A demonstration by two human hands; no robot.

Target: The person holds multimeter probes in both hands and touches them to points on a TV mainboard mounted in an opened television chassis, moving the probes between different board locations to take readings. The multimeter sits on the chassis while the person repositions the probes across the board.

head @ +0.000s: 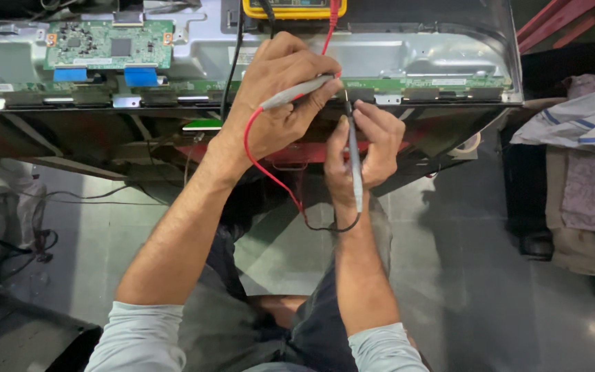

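Note:
My left hand [277, 96] grips a grey test probe [296, 93] with a red lead [263, 169], its tip at the narrow green strip board [435, 84] along the panel's near edge. My right hand [370, 148] holds a second grey probe [355, 162] with a black lead [332, 227], pointing up at the same strip, right beside the first probe's tip. Both leads run up to a yellow meter [294, 8] at the top edge. The opened flat-screen panel has a silver metal back [414, 52] and a green circuit board [108, 43] at upper left.
Blue flat-cable connectors [105, 74] sit under the green circuit board. A pile of cloth and bags [580, 151] lies at right. Loose cables [29, 248] trail on the tiled floor at left. My knees are below the panel's edge.

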